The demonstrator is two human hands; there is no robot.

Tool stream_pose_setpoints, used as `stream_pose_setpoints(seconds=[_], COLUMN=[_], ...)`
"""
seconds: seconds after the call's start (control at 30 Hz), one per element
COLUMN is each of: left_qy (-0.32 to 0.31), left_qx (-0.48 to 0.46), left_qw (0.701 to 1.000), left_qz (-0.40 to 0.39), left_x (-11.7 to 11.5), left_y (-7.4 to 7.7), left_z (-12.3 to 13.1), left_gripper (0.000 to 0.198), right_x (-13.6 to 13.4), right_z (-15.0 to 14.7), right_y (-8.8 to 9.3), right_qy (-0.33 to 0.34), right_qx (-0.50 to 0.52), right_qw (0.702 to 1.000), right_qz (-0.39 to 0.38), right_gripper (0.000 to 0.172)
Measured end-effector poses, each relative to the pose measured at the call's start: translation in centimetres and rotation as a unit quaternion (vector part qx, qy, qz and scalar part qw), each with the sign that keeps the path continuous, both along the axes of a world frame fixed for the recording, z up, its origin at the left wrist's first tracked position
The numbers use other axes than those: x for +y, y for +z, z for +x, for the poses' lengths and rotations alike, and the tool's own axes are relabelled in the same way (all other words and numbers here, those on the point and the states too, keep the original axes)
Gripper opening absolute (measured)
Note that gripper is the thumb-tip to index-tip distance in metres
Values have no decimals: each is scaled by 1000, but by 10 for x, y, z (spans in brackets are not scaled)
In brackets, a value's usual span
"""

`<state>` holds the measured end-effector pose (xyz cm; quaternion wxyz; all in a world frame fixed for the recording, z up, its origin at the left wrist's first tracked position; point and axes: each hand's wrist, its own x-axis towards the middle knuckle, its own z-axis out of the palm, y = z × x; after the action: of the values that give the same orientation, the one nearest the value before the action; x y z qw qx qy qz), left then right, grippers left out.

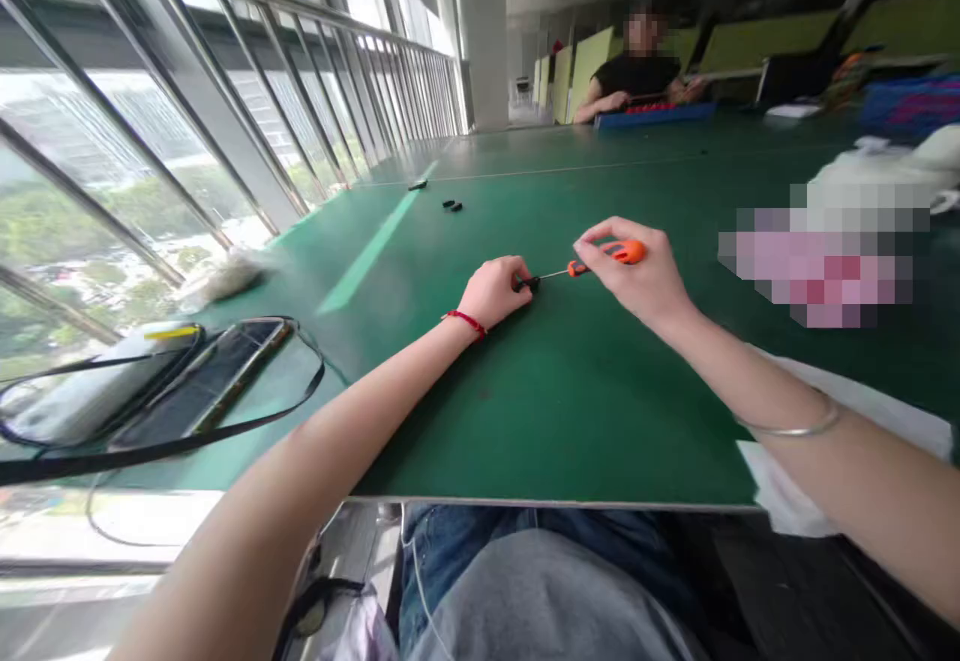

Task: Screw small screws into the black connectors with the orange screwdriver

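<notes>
My left hand, with a red cord at the wrist, rests on the green table and pinches a small black part. What kind of part it is, I cannot make out. In my right hand is a screwdriver with an orange and black handle, fingers closed round that handle. Its thin metal shaft points left and its tip meets the black part or lies right beside it. Farther up the table lie two small black pieces close together, and another black piece sits on the light green stripe.
At the left lie a phone and a black strap, beside a metal railing. White paper is under my right forearm. A pink and white bundle lies at right. Across the table sits a person behind a blue tray.
</notes>
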<state>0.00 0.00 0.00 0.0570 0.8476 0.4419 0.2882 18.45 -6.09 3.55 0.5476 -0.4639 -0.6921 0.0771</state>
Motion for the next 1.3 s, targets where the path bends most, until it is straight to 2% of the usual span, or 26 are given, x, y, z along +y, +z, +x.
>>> stream_pose_setpoints(seconds=[0.03, 0.1, 0.13, 0.23, 0.27, 0.3, 0.37, 0.43, 0.47, 0.53, 0.6, 0.67, 0.7, 0.77, 0.8, 0.9, 0.97, 1.07, 1.17, 1.2, 1.3], left_qy=[-1, -2, -1, 3, 3, 4, 3, 2, 1, 0, 0, 0, 0, -2, -3, -3, -1, -2, -3, -3, 0], left_qx=[1, 5, 8, 17, 20, 23, 26, 27, 27, 27, 26, 23, 22, 22, 23, 30, 33, 31, 28, 27, 27], left_qw=[1000, 1000, 1000, 1000, 1000, 1000, 1000, 1000, 1000, 1000, 1000, 1000, 1000, 1000, 1000, 999, 999, 999, 1000, 1000, 1000], left_qz=[-1, -1, 0, 4, 6, 8, 9, 8, 8, 9, 11, 11, 11, 12, 13, 16, 14, 11, 13, 14, 12], left_x=[-1, -1, -2, -2, -3, -2, -2, -2, -2, -2, -2, -1, -1, -1, -1, -1, -2, -2, -2, -2, -2], left_y=[1, 2, 3, 3, 3, 3, 3, 3, 3, 3, 3, 2, 2, 2, 2, 3, 3, 3, 3, 3, 3], left_z=[0, -1, -1, -1, -1, -1, -1, -2, -2, -2, -2, -1, -1, -1, -1, -1, -1, 0, 0, 0, -1], left_gripper=[10, 10, 10, 11, 11, 12, 12, 12, 12, 12, 12, 11, 11, 12, 12, 12, 12, 13, 12, 12, 13], right_x=[0, 1, 1, 0, 0, -1, -1, -2, -2, -2, -2, -2, -2, -1, -1, -1, 0, 1, 0, -1, -3], right_z=[-1, -1, -1, -1, -1, -1, -1, -2, -2, -2, -2, -3, -3, -3, -3, -3, -3, -3, -3, -3, -4], right_y=[0, 1, 1, 1, 1, 1, 1, 1, 1, 1, 0, 0, 0, -1, -1, -2, -3, -4, -4, -3, -2], right_qy=[-1, 0, 2, 18, 23, 26, 25, 21, 18, 14, 15, 23, 25, 21, 17, 3, 1, 1, -6, -1, 17], right_qx=[10, 22, 23, 10, 2, -4, 4, 24, 28, 17, -2, 2, 11, 27, 27, 6, 5, 25, 16, 11, 10], right_qw=[1000, 999, 999, 1000, 1000, 999, 1000, 999, 999, 1000, 1000, 1000, 1000, 999, 999, 1000, 1000, 999, 1000, 1000, 1000], right_qz=[23, 45, 45, -8, -20, -21, 6, 27, 24, -4, -22, -5, 11, 26, 20, -5, 14, 38, -10, -27, -15], right_gripper=[7, 22, 24, 11, 12, 13, 5, 23, 25, 15, 14, 9, 10, 24, 25, 12, 10, 28, 17, 19, 14])
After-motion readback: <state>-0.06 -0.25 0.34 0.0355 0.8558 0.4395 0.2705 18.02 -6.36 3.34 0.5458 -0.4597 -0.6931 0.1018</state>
